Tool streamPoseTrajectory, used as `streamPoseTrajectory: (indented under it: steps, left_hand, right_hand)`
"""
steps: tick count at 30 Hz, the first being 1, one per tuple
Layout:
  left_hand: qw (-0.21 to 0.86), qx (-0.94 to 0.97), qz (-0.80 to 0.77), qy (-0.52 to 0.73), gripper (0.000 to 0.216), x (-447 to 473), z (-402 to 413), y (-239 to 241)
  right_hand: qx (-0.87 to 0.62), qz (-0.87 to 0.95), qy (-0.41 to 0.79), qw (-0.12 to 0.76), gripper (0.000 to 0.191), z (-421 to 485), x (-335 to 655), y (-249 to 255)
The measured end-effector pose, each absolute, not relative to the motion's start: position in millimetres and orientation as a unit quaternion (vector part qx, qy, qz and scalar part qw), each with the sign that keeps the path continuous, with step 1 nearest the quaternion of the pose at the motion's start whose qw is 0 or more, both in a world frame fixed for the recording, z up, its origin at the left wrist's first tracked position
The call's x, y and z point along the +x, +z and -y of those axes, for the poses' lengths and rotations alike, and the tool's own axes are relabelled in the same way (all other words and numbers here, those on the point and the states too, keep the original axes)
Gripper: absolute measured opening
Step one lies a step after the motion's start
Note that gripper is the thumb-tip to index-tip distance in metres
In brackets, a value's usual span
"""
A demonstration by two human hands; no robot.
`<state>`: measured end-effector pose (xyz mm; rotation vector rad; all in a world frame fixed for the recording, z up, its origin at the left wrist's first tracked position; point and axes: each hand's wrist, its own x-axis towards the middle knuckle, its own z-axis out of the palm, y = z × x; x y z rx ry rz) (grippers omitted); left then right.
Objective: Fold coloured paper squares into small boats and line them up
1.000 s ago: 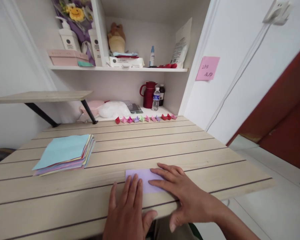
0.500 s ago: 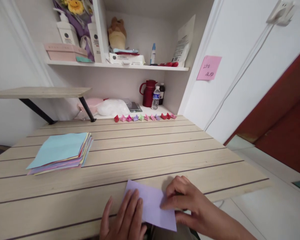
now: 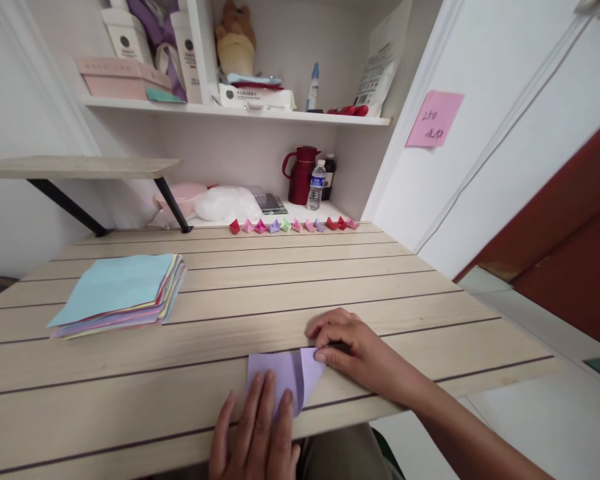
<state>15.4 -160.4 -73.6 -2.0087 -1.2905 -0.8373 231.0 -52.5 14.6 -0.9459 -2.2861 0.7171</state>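
Our left hand [image 3: 255, 459] rests flat, fingers slightly spread, on the lilac paper [image 3: 273, 364]; our curled right hand [image 3: 360, 343] pinches its flap [image 3: 310, 371]. That flap has just come up, so folding seems under way. The paper spans between both hands, stacked coloured sheets [image 3: 115, 287] left of it, folded-paper pieces [image 3: 297, 227] beyond.

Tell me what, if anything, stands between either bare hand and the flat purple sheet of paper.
Nothing visible: the left hand rests on the purple sheet of paper, and the right hand holds its far right corner. The stack of multicoloured square papers lies well off to the left.
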Motion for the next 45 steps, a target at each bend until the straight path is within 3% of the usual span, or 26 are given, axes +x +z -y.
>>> streamPoseTrajectory:
  steps: [14,20,25,30,35,41,45]
  left_hand:
    - [0.289,-0.733,0.502,-0.356,0.014,25,163,-76]
    - [0.284,-0.717,0.555,-0.312,0.043,33,167,-74]
    - [0.291,-0.724,0.548,-0.302,0.053,32,168,-73]
    - [0.280,-0.719,0.542,-0.332,0.045,30,166,-78]
    - [0.281,-0.723,0.534,-0.335,0.038,29,166,-80]
    - [0.267,-0.739,0.506,-0.356,0.036,22,168,-77]
    - [0.268,-0.750,0.490,-0.355,0.038,16,169,-76]
  right_hand:
    - [-0.398,0.848,0.212,0.278,0.019,56,213,11]
    - [-0.401,0.854,0.190,0.271,0.017,58,211,10]
    - [-0.382,0.846,0.244,0.282,0.012,59,219,15]
    - [-0.310,0.857,0.334,0.240,0.045,58,234,26]
    - [-0.270,0.901,0.289,0.177,0.059,57,239,23]
    - [-0.303,0.867,0.306,0.250,0.015,59,241,14]
    - [-0.283,0.870,0.303,0.267,0.010,59,240,15]
